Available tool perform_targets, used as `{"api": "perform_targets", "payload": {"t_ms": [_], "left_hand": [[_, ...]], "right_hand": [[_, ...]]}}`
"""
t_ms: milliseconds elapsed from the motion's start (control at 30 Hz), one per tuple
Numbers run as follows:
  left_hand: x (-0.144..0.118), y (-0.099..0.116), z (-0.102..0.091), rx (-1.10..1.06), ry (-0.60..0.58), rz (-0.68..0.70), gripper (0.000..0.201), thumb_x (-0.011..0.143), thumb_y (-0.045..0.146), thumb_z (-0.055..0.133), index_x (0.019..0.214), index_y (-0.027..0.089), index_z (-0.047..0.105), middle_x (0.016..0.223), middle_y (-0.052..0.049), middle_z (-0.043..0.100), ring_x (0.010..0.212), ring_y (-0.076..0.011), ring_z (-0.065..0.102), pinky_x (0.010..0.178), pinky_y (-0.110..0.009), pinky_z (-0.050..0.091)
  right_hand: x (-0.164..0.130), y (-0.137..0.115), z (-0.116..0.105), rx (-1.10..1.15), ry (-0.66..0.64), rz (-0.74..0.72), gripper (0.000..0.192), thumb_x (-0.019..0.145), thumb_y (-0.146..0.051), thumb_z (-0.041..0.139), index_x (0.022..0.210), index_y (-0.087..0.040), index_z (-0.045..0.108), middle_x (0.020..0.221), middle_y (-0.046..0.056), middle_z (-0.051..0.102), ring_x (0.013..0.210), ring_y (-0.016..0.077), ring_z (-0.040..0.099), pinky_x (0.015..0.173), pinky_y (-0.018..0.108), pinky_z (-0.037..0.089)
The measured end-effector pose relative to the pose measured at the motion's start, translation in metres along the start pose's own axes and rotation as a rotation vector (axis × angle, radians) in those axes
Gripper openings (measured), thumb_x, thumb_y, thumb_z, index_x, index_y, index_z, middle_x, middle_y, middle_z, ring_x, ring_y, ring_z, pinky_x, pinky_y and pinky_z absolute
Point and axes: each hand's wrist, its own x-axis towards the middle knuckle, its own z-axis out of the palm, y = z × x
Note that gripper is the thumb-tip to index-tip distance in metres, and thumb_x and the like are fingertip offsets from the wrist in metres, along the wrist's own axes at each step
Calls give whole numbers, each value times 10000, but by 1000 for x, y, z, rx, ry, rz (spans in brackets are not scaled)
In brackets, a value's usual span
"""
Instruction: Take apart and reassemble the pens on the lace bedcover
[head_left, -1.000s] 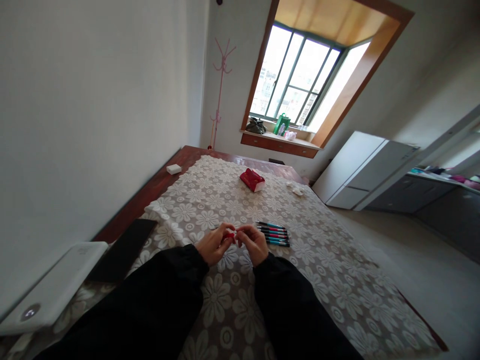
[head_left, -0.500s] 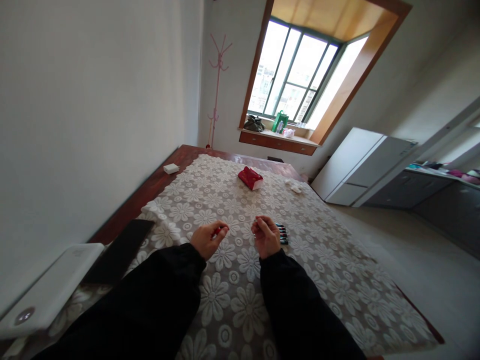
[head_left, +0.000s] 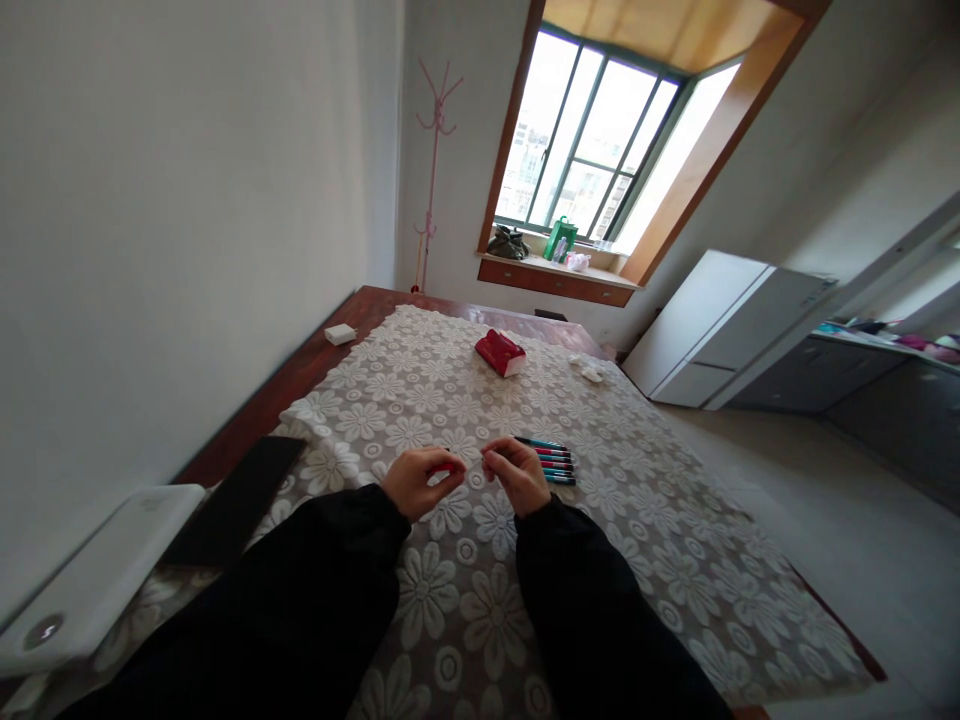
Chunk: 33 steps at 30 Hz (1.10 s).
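Note:
My left hand [head_left: 421, 482] is closed around a small red object [head_left: 448, 468], mostly hidden by the fingers. Fingertips of my right hand [head_left: 517, 473] pinch one end of a thin pale strand [head_left: 475, 463], which spans the short gap towards the red object. What kind of things these two are cannot be made out. Both hands are just above a flower-patterned tablecloth [head_left: 495, 610]. Close beside my right hand, several teal and red pens [head_left: 556, 463] lie in a row on the cloth.
Farther back on the cloth are a red packet [head_left: 500, 353] and crumpled white tissue [head_left: 587, 371]. To the left lie a dark flat panel [head_left: 236, 500], a white device [head_left: 105, 575] and a small white box [head_left: 340, 334]. A wall borders the table's left side.
My right hand has moved left, closer to my left hand, so the visible pale strand is shorter. More of the pens now shows. The view has shifted slightly.

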Motion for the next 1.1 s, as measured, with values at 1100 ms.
{"api": "perform_targets", "payload": {"t_ms": [1100], "left_hand": [[-1,5,-3,-98,280,-118,186,849,370,582,874,191,626,805,8,670,532,-76,382,508,-208,330]], "right_hand": [[-2,16,13,-157,-123,37,276,717,-376,747,841,-175,604,730,20,659,640,141,626,530,239,461]]}}
